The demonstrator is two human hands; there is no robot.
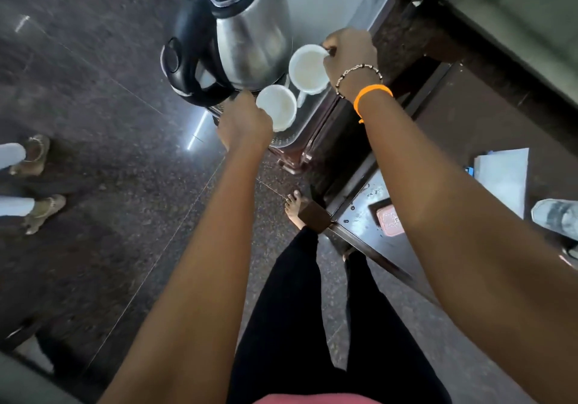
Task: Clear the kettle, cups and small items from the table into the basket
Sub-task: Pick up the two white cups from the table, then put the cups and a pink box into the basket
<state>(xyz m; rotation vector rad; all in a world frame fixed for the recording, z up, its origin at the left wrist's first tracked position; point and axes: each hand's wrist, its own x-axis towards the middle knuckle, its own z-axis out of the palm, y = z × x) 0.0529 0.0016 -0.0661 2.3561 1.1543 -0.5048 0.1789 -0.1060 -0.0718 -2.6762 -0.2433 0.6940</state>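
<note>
A steel kettle (250, 28) with a black handle and lid stands inside the pale grey basket (372, 6) at the top middle of the head view. My left hand (244, 122) grips one white cup (276, 106) at the basket's near end. My right hand (350, 56) holds a second white cup (308, 69) by its rim, just beside the kettle's base. Both cups are upright and look empty, and they sit close together over the basket.
The basket rests on a dark brown stand (316, 141). A dark table (375, 225) with a pink item (389, 222) and a grey sheet (503, 178) lies to the right. Another person's feet (34, 181) stand on the left floor. My own foot (294, 206) is by the table leg.
</note>
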